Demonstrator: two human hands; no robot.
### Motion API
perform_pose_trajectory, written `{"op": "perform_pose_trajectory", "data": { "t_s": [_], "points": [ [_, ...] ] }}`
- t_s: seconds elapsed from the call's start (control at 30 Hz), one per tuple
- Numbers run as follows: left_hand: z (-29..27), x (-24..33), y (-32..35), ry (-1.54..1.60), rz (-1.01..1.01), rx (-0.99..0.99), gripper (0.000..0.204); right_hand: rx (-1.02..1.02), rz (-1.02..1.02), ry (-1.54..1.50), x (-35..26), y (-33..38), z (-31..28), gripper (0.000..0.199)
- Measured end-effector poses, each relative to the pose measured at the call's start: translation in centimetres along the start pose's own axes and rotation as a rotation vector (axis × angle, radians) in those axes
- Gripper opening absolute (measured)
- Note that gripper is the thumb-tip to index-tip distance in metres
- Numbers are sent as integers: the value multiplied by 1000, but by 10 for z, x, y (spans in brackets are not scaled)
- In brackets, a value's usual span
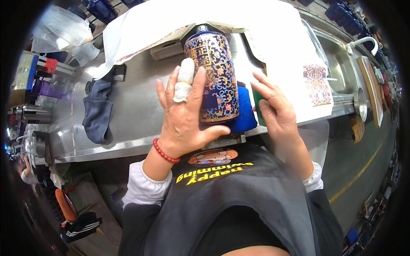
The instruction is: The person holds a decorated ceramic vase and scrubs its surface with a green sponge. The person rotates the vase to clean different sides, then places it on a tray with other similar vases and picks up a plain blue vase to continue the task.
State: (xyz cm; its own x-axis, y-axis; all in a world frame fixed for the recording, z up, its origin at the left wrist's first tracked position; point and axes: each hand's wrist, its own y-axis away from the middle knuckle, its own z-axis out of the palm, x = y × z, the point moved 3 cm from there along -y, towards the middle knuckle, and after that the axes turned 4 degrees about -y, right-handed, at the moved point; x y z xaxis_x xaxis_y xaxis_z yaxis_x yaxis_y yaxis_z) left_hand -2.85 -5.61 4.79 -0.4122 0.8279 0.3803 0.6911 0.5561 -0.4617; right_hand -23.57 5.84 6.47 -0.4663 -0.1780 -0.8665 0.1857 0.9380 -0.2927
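A dark blue bottle (220,85) with a gold and multicoloured floral pattern lies in front of me, its neck pointing away. It rests on a bright blue cloth pad (244,112). My left hand (181,102) is open at the bottle's left side, fingers spread, overlapping its edge; whether the palm presses on it cannot be told. White wrapping (184,77) covers one of its fingers, and a red beaded bracelet circles the wrist. To the right of the bottle, my right hand (275,106) pinches a thin flat green piece (259,101), partly hidden by the fingers.
White sheets (273,25) cover the far and right parts of the steel table (128,115). A patterned printed piece (317,83) lies on the right sheet. Left of the bottle is a crumpled grey-blue cloth (98,111). A sink (337,64) with a white tap stands at the right.
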Motion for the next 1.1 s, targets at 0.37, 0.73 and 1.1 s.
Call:
{"op": "perform_pose_trajectory", "data": {
  "t_s": [0.37, 0.73, 1.1],
  "points": [
    [25, -21, 15, 430, -185, -19, 108, -162, 26, 24, -2, -23, 22, 81],
    [23, -23, 21, 288, -97, -24, 119, -239, 64, 42, 6, -22, 14, 88],
    [-12, -5, 11, -171, 22, 72, 106, -239, 60, 94, 5, -20, 10, 84]
  ]
}}
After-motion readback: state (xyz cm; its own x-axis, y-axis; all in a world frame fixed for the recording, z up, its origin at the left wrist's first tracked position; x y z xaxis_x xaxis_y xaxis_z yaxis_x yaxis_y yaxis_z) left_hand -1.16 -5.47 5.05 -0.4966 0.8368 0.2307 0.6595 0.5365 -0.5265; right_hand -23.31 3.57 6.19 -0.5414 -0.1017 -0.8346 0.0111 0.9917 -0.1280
